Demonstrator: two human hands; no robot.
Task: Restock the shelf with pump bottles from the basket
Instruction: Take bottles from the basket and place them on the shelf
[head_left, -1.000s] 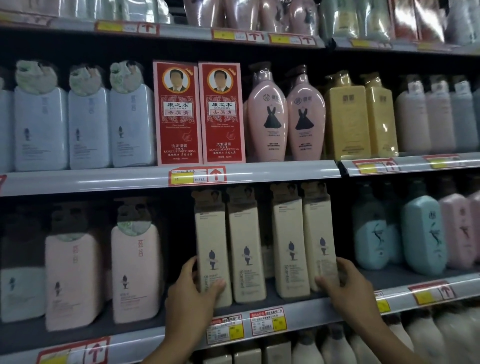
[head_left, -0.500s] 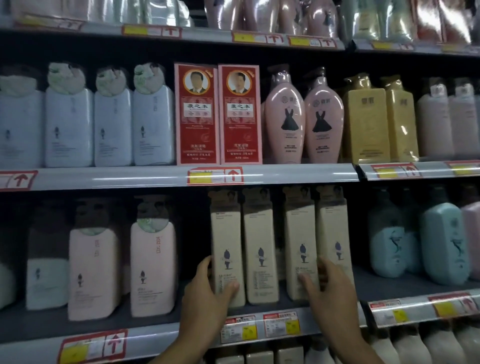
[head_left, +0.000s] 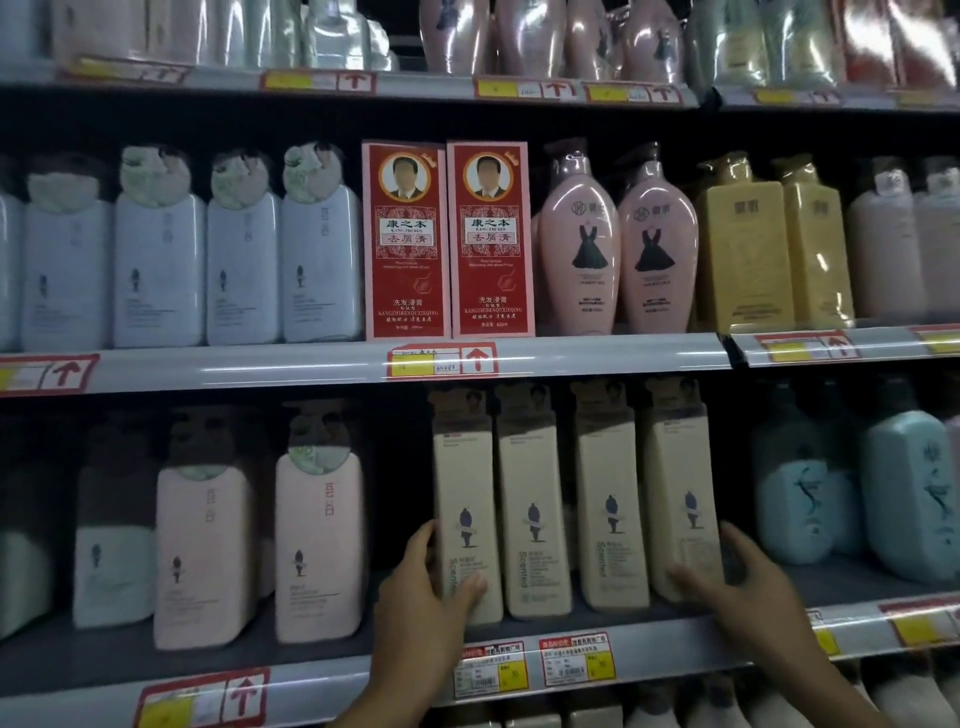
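Note:
Four tall cream pump bottles stand side by side on the lower shelf (head_left: 322, 680). My left hand (head_left: 421, 608) clasps the leftmost cream bottle (head_left: 465, 493) low down, with the thumb on its front and the fingers round its left side. My right hand (head_left: 748, 587) holds the rightmost cream bottle (head_left: 678, 483) near its base, thumb on the front and fingers on its right side. The two middle bottles (head_left: 530, 499) sit between them, close together. The basket is out of view.
Pink and white pump bottles (head_left: 317, 545) stand left of the cream row, across a dark gap. Teal bottles (head_left: 909, 493) stand to the right. The shelf above carries red boxes (head_left: 405, 239), pink bottles and yellow bottles. Price tags (head_left: 535, 665) line the shelf edge.
My right hand has slid from the front of the bottles out to the right side of the rightmost one. My left hand stays on the leftmost bottle. The view has shifted left.

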